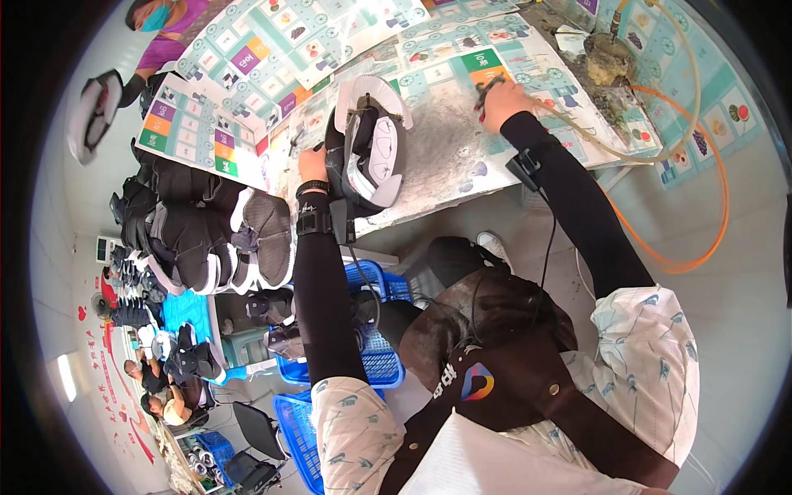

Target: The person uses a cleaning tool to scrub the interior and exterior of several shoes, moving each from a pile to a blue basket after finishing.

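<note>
A black-and-white shoe [384, 153] stands on the printed work table [450, 124], its hollow inside and white lining facing me. My left hand [313, 165] is closed against the shoe's left side and grips it; some fingers are hidden behind it. Off to the right, my right hand [505, 106] is wrapped around a small dark tool [488, 89] with a bit of red. A yellowish hose [598, 142] leads away from beside this hand. The tool is apart from the shoe, and my fingers cover much of it.
A stack of black and grey shoes [186, 223] crowds the left side. Blue baskets [375, 363] stand below the table. An orange hose [726, 194] loops at right, near a crusted can-like thing [609, 59]. Beyond the table, a person [169, 33] holds another shoe [95, 115].
</note>
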Available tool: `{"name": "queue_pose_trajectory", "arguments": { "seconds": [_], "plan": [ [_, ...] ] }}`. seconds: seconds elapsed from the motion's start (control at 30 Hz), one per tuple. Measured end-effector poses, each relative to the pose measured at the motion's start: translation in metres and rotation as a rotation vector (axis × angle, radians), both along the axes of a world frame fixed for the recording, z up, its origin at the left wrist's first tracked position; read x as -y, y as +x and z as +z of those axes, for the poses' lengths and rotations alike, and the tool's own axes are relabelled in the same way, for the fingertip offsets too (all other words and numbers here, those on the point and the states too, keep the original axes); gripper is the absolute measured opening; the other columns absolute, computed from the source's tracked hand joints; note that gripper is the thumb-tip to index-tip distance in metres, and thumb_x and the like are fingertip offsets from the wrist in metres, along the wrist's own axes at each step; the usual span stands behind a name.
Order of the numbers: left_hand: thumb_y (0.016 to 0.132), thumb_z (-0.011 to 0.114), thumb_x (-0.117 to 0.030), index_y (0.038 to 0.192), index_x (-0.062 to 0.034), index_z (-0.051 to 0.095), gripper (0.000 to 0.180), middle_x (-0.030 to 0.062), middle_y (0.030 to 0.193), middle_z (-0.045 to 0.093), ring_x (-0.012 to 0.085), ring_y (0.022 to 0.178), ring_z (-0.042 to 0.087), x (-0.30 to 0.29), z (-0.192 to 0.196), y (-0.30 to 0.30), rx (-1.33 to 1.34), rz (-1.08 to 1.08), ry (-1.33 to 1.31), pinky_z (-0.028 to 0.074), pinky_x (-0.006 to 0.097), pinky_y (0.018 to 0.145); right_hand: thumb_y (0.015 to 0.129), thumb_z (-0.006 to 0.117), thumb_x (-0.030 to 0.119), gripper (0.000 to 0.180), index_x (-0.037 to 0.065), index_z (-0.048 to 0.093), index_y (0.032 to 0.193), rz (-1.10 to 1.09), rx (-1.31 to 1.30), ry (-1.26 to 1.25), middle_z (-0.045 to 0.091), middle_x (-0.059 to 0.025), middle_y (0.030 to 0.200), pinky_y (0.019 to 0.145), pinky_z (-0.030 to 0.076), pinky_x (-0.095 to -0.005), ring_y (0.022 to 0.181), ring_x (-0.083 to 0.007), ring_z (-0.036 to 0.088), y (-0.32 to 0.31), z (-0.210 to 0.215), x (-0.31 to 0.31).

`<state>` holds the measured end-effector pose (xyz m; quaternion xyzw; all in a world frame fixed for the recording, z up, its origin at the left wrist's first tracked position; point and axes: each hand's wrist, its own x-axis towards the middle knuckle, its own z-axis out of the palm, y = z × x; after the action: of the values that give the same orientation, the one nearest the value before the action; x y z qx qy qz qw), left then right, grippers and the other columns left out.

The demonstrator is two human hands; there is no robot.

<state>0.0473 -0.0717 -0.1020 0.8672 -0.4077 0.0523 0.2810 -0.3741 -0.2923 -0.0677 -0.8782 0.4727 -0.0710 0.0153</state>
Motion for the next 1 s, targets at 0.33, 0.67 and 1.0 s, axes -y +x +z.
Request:
{"name": "queue_pose_trajectory", "arguments": {
  "seconds": [0.33, 0.67, 1.0],
  "plan": [
    [0.086, 0.075, -0.05, 0.092, 0.0103, 0.075, 0.06, 0.0351, 0.09, 0.07, 0.0499, 0.093, 0.07, -0.002, 0.016, -0.027, -0.023, 0.08, 0.025, 0.054, 0.053, 0.084, 0.081, 0.063, 0.003, 0.033, -0.002, 0.07, 0.112, 0.347, 0.661, 1.091, 0.074, -0.009, 0.089, 0.058, 0.057, -0.0295, 0.065, -0.0153, 0.066, -0.026, 0.058, -0.106],
    [0.085, 0.077, -0.048, 0.094, 0.008, 0.077, 0.056, 0.0322, 0.091, 0.073, 0.0469, 0.092, 0.073, -0.005, 0.035, -0.051, -0.033, 0.115, -0.041, 0.056, 0.049, 0.085, 0.082, 0.069, 0.015, 0.026, -0.001, 0.071, 0.102, 0.467, 0.736, 0.517, 0.066, -0.0255, 0.08, 0.071, 0.051, -0.046, 0.077, -0.0456, 0.064, -0.026, 0.037, -0.14],
    [0.086, 0.076, -0.045, 0.094, 0.0051, 0.078, 0.051, 0.0285, 0.089, 0.075, 0.044, 0.09, 0.074, -0.006, 0.055, -0.077, -0.127, 0.078, -0.072, 0.056, 0.047, 0.084, 0.084, 0.069, 0.014, 0.02, -0.002, 0.068, 0.096, 0.507, 0.79, 0.476, 0.063, -0.0214, 0.074, 0.066, 0.047, -0.0438, 0.068, -0.0398, 0.06, -0.022, 0.041, -0.136]
  ]
}}
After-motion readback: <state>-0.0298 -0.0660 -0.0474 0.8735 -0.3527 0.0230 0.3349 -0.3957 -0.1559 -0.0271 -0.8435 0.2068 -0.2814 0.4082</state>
